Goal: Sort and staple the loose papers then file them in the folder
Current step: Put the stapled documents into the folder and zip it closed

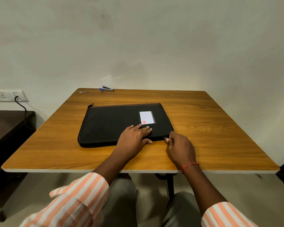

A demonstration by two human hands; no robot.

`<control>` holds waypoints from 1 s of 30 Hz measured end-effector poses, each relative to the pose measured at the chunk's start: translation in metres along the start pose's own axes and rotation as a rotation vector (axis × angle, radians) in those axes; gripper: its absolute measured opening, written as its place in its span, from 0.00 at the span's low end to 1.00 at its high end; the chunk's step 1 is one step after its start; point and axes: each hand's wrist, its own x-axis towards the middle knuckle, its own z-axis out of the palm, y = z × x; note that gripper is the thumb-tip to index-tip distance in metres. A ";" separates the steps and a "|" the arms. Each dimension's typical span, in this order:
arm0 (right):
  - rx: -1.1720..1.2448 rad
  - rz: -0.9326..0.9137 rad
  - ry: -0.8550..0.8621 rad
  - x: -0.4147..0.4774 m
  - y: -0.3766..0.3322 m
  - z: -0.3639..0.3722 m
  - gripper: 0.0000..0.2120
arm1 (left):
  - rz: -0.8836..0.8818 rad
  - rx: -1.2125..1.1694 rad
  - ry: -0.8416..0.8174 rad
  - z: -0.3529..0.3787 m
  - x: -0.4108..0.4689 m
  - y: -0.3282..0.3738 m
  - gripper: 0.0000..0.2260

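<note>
A black zippered folder with a white label lies flat on the wooden table. My left hand rests palm down on the folder's near right part, fingers spread. My right hand pinches the metal zipper pull at the folder's near right corner. A blue and grey stapler lies at the table's far edge. No loose papers are visible.
A small crumpled scrap sits at the far left corner of the table. A wall socket with a black cable is on the left, above a dark low cabinet. A plain wall stands behind the table.
</note>
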 end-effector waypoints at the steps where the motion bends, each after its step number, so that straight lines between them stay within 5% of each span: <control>1: -0.009 0.018 0.004 0.001 0.002 0.000 0.12 | 0.007 0.030 -0.009 0.003 0.003 -0.001 0.26; 30: -0.140 0.112 -0.099 0.138 0.015 0.027 0.07 | 0.120 -0.117 -0.008 0.003 -0.047 -0.033 0.21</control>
